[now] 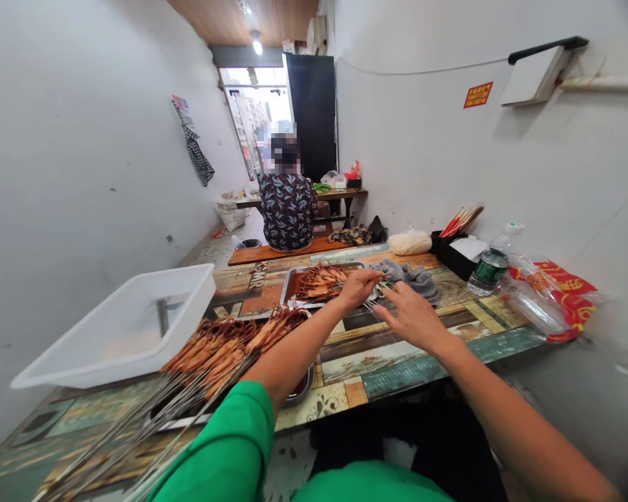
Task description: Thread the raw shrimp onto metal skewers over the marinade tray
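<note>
My left hand (360, 288) reaches over the right end of a metal tray (287, 296), its fingers closed in a pinch around thin metal skewers (369, 304). My right hand (409, 315) is just to the right, thumb and fingers apart, fingertips close to the same skewers; whether they touch is unclear. Reddish-brown skewered meat (319, 282) lies in that tray in dark sauce. Nearer, by my left forearm, a larger heap of meat skewers (214, 352) rests on another tray, the metal ends pointing toward me. My forearm hides part of it.
A white plastic tub (120, 328) stands at left. Behind my right hand lies a grey cloth (419, 279). Further right are a black box (453, 254), a water bottle (489, 268) and red packaging (570, 300). A person (287, 209) sits at a table ahead, back turned.
</note>
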`<action>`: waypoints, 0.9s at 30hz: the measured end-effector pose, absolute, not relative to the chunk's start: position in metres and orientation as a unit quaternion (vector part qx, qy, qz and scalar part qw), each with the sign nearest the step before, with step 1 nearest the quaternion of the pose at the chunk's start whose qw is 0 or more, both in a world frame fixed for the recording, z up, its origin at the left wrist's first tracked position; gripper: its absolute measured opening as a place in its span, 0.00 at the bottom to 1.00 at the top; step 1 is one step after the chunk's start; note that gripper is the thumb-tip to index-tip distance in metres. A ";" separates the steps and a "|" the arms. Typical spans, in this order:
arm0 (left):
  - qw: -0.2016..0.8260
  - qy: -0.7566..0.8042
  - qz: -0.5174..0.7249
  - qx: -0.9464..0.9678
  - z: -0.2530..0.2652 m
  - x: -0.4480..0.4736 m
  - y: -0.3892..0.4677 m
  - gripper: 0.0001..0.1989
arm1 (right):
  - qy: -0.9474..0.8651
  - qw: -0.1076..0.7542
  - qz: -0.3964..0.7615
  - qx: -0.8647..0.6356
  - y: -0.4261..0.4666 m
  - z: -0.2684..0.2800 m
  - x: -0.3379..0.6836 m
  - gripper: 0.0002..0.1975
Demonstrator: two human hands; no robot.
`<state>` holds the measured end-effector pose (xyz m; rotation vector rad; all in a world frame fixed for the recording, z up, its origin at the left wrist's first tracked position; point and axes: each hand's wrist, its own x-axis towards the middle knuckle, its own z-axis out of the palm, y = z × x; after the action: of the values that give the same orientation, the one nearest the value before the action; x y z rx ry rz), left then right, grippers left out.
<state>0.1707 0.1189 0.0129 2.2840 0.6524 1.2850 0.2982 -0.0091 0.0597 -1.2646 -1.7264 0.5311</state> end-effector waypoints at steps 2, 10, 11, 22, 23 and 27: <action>0.256 0.232 0.461 0.817 0.018 0.167 0.115 0.12 | -0.633 0.502 0.332 -0.487 -0.004 0.041 0.304 0.09; 0.362 0.267 0.405 0.796 0.028 0.157 0.102 0.18 | -0.478 0.523 0.589 -0.389 0.030 0.024 0.353 0.09; 0.358 0.272 0.413 0.792 0.027 0.157 0.103 0.19 | -0.469 0.527 0.600 -0.376 0.029 0.030 0.355 0.08; 0.352 0.273 0.424 0.789 0.022 0.162 0.111 0.17 | -0.494 0.536 0.528 -0.436 0.003 0.062 0.288 0.09; 0.365 0.264 0.428 0.783 0.024 0.160 0.112 0.17 | -0.494 0.536 0.526 -0.437 0.004 0.054 0.284 0.08; 0.424 0.239 0.395 0.779 0.032 0.151 0.111 0.19 | -0.465 0.525 0.572 -0.424 0.017 0.028 0.299 0.09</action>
<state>0.1505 0.1107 0.0323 1.9495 0.5982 0.9882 0.2990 0.0165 0.0283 -1.0149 -1.1134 1.3695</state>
